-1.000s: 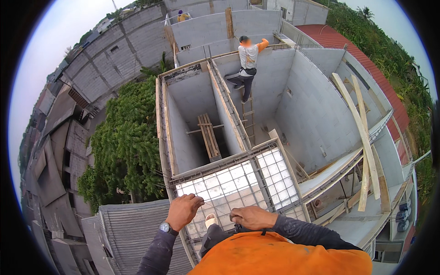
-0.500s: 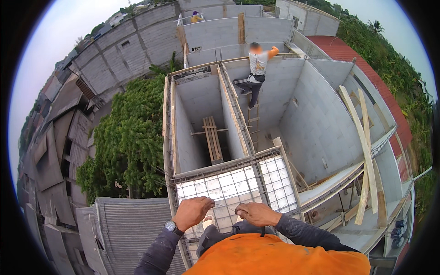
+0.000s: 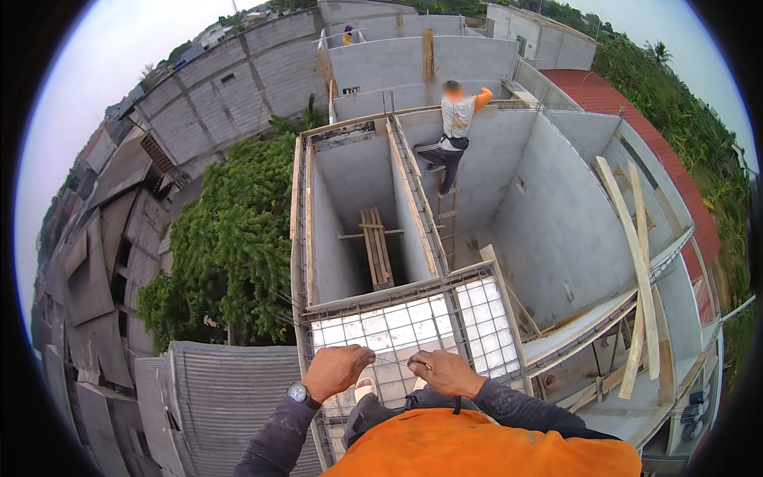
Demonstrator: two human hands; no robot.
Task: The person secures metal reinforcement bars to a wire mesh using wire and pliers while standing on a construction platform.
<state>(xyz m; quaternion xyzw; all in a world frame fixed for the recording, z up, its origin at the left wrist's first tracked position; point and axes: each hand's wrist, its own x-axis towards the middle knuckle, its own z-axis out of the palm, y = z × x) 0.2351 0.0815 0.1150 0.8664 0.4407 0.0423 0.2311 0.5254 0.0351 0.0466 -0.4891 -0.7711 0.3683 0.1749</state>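
Observation:
My left hand (image 3: 338,367) is closed, fingertips pinching what looks like a thin wire stretched toward my right hand. My right hand (image 3: 441,370) is closed on that wire too, a little to the right; its exact ends are too small to make out. Both hands are held above a grid of steel rebar mesh (image 3: 381,318) lying over white panels (image 3: 481,306). My sandalled foot (image 3: 365,388) stands on the mesh below my left hand, with part of the other under my right. A wristwatch (image 3: 299,393) is on my left wrist.
A co-worker (image 3: 455,131) climbs a wooden ladder (image 3: 447,222) at a block wall; another person (image 3: 347,36) is farther back. Deep open shafts (image 3: 354,191) lie beyond the mesh. Loose planks (image 3: 632,254) lean at the right. A corrugated roof (image 3: 218,397) and tree (image 3: 218,215) sit below left.
My left hand has risen and moved right toward my right hand. My second sandal has come into sight. The view has shifted, so the scene sits slightly lower and to the right.

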